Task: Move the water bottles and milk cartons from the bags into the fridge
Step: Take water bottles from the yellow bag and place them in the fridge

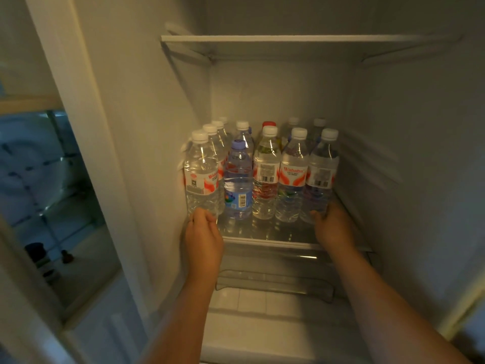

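Several clear water bottles with white caps stand in rows on a glass fridge shelf (pixel 265 233). My left hand (pixel 203 232) grips the base of the front-left bottle (pixel 200 174). At the other end of the front row, my right hand (pixel 332 223) grips the base of the front-right bottle (pixel 321 174). Between them stand a blue-capped bottle (pixel 237 179) and two more white-capped bottles (pixel 266 174). A red-capped bottle (pixel 269 124) shows in the back row. No milk cartons or bags are in view.
An upper fridge shelf (pixel 301 39) spans the compartment above the bottles. A clear drawer (pixel 275 282) sits under the glass shelf. The fridge side wall (pixel 126 127) is at the left, with a glass-shelved door compartment (pixel 52 193) beyond it.
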A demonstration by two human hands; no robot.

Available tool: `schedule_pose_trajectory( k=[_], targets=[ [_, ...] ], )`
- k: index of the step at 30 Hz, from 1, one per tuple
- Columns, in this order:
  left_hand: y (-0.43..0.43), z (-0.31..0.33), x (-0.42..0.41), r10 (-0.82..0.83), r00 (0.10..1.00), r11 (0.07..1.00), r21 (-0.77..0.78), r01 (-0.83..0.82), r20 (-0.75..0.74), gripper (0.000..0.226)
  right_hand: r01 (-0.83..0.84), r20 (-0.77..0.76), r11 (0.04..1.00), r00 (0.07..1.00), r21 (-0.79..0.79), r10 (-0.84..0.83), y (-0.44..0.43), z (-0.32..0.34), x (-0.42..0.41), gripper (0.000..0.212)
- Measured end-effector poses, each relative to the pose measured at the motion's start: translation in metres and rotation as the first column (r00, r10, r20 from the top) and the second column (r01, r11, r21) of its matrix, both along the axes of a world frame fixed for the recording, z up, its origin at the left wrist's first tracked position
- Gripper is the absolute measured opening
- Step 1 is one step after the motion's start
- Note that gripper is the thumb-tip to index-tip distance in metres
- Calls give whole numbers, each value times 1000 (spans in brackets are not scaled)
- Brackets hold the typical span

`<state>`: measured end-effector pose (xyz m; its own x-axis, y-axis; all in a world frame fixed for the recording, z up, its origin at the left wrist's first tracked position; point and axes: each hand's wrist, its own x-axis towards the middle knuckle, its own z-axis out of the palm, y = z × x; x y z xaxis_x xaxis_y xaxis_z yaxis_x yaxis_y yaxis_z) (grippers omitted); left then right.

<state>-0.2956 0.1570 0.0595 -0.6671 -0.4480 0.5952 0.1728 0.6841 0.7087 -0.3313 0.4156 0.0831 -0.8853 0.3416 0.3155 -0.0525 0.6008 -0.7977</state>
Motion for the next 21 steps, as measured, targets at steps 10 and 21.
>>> schedule_pose_trajectory(
  k=[10, 21],
  targets=[
    [-9, -12, 23, -185, 982, 975, -118, 188, 37, 11, 32, -159, 998, 987, 61, -22, -19, -2, 36, 47],
    [-9, -29, 115, -236, 807, 846, -294, 445, 541, 53, -139, 259, 814, 966, 564, -14, -61, -47, 145, 75]
  ],
)
